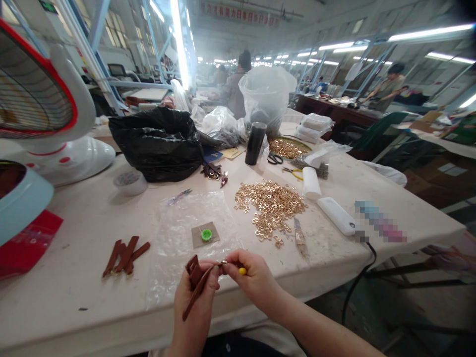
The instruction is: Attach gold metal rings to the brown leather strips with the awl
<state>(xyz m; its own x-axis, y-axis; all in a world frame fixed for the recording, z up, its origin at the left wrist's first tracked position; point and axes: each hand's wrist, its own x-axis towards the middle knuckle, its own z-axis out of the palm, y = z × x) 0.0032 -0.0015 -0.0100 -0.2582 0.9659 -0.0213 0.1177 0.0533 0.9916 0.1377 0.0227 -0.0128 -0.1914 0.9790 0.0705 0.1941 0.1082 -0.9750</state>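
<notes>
Near the table's front edge, my left hand [204, 303] is closed on brown leather straps [193, 271], one of which slants across the palm. My right hand [256, 275] meets it at the fingertips, pinching by a small gold piece [223, 263] at the strap's end. From the right fingers pokes a yellow tip [243, 271]; the rest of that item is hidden. Just beyond the hands, a bright green round piece [206, 235] sits on a small grey-brown square [197, 240] over clear plastic sheeting [171, 258]. More brown straps [126, 255] lie to the left.
Gold rings [275, 203] are heaped right of centre, beside a knife-like tool [299, 238]. Behind are a black bag [156, 144], dark cylinder [255, 144], scissors [275, 158] and yellow-handled pliers [293, 172]. A fan [85, 158] stands left, a white power bank-like box [336, 215] right. Other people work beyond.
</notes>
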